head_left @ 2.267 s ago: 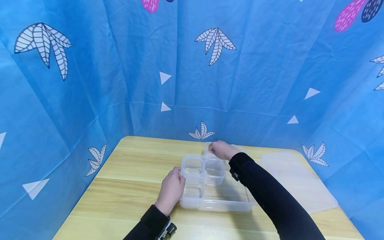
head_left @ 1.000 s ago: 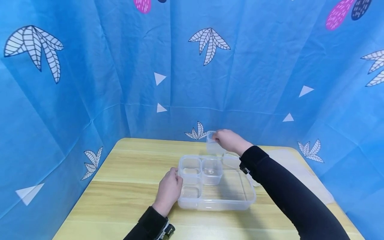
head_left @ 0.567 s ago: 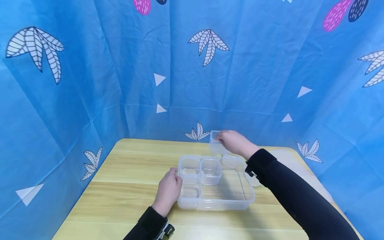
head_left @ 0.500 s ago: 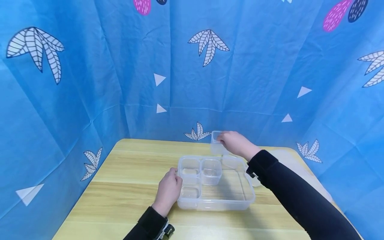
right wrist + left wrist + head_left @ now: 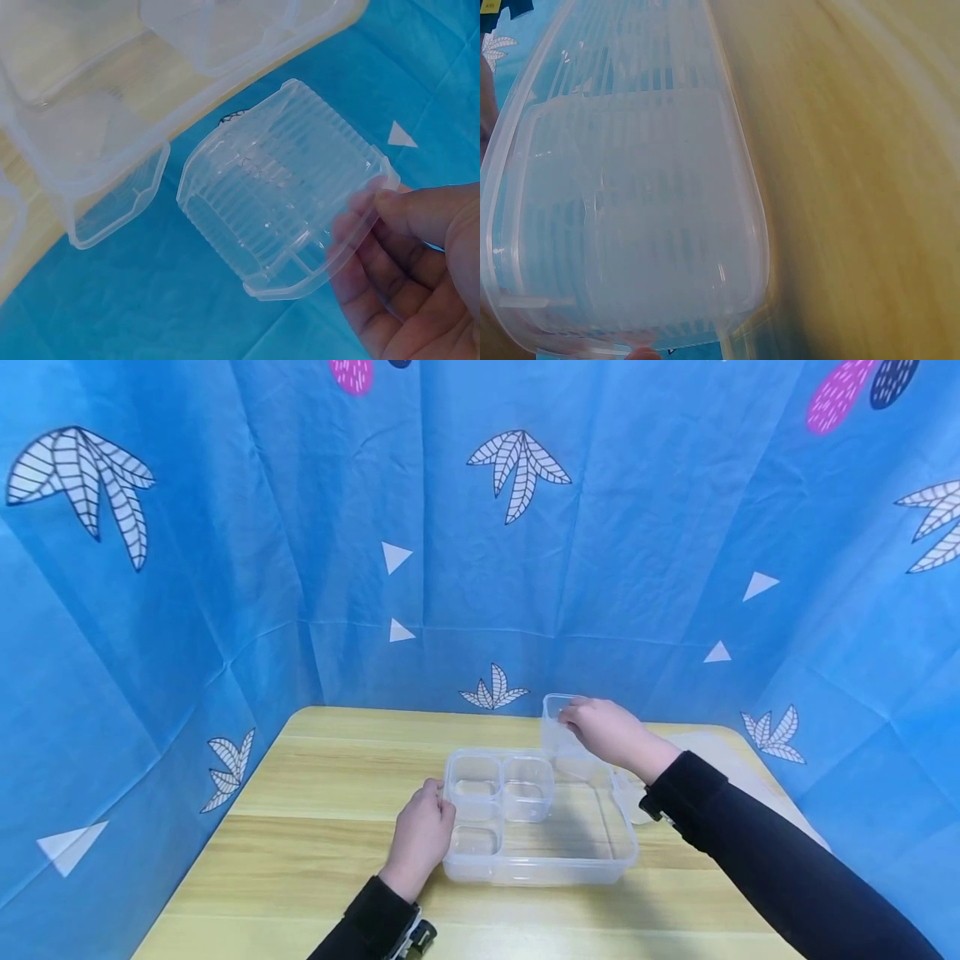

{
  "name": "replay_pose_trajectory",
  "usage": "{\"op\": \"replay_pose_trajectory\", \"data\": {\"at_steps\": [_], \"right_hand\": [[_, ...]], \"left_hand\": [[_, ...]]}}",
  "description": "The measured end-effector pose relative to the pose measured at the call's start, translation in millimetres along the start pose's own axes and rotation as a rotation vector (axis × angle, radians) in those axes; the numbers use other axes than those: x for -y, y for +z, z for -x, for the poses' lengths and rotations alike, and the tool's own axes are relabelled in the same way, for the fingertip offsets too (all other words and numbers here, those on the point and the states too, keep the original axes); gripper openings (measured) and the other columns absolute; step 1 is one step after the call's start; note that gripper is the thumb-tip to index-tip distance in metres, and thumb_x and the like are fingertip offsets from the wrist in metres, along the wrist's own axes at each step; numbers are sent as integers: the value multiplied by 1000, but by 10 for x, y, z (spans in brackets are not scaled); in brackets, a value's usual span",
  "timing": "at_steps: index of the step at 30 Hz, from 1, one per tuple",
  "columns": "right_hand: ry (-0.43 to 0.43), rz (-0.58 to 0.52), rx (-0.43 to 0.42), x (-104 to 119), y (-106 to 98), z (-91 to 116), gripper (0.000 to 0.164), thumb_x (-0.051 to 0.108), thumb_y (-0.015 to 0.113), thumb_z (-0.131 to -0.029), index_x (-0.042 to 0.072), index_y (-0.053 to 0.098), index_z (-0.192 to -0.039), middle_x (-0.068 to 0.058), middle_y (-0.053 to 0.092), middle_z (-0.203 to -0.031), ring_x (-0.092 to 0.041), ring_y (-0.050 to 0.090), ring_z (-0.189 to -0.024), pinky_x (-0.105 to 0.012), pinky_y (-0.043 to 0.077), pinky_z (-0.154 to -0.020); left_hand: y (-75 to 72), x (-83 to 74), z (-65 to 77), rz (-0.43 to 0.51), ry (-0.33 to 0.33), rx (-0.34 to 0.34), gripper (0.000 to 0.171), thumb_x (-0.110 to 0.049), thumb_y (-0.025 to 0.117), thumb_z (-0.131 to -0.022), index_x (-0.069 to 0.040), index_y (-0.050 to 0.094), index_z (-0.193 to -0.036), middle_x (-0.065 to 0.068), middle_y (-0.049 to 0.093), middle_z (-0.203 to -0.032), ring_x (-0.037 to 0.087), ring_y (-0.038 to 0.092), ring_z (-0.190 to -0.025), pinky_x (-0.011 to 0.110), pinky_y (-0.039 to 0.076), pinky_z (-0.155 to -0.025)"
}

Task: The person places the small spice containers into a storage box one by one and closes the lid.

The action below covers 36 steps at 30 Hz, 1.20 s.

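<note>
A large clear plastic box [image 5: 555, 872] rests on the table. My left hand [image 5: 422, 831] grips its left side, and the box wall fills much of the left wrist view. Inside stand small clear containers: one back left [image 5: 476, 777], one front left [image 5: 474, 842] and one beside the back-left one [image 5: 528, 802]. My right hand [image 5: 611, 733] pinches the rim of another small clear container [image 5: 277, 195] between thumb and fingers. That container is raised above the large box's back edge, with nothing seen in it.
Another small container [image 5: 124, 199] stands behind the large box, partly hidden in the head view. A further clear piece [image 5: 632, 797] is at the box's right side. A flat translucent lid [image 5: 723, 768] lies at the back right. Blue curtain [image 5: 480, 568] encloses the table.
My right hand has lifted the small container from behind the large box and carried it to the right, lowering it slightly lately. My left hand stays at the box's left side.
</note>
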State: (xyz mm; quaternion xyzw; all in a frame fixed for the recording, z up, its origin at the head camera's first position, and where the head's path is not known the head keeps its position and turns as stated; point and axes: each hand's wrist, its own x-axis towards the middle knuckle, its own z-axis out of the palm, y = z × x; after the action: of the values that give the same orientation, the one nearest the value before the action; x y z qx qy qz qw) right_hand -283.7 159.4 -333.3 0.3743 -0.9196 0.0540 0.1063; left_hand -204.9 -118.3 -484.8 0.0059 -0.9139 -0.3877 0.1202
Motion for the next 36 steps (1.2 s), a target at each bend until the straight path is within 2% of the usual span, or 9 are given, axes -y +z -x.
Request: {"op": "replay_pose_trajectory", "data": {"at_steps": [2,8,17,26,36], "right_hand": [[3,-1,1,3,-5,33,14,-1,62,-96,6,73,-99,-9,69,-99,-27,67,-91,-39,55,-78],[22,-13,1,-23,20,147,15,-3,62,-94,5,73,-101,-10,69,-99,-27,67,-91,-39,56,-77],[7,-34,-37,-10,19,280,15,-5,63,-93,4,73,-100,-10,68,-98,-26,67,-91,-39,56,-78],[-11,-16,-16,14,74,366,16,-5,64,-92,2,73,-103,-11,69,-100,-28,68,-95,-40,56,-81],[-27,-5,-5,49,146,449,15,-5,65,-92,5,73,-99,-9,68,-94,-25,69,-91,-37,57,-79]], "left_hand": [[-7,-3,1,3,2,-1,34,-12,51,-99,6,57,-127,5,60,-87,17,57,-75,35,53,-67],[-6,-4,10,9,-1,3,34,-11,51,-99,6,57,-128,5,60,-87,16,57,-75,34,53,-67],[0,9,1,5,-8,6,35,-12,52,-99,6,56,-129,4,58,-85,16,56,-73,32,51,-65],[6,4,-3,5,-9,3,35,-13,52,-99,5,56,-128,4,58,-84,16,56,-74,33,51,-66],[12,-5,0,-5,4,-10,35,-12,51,-98,7,57,-127,3,58,-83,17,55,-73,34,51,-66]]}}
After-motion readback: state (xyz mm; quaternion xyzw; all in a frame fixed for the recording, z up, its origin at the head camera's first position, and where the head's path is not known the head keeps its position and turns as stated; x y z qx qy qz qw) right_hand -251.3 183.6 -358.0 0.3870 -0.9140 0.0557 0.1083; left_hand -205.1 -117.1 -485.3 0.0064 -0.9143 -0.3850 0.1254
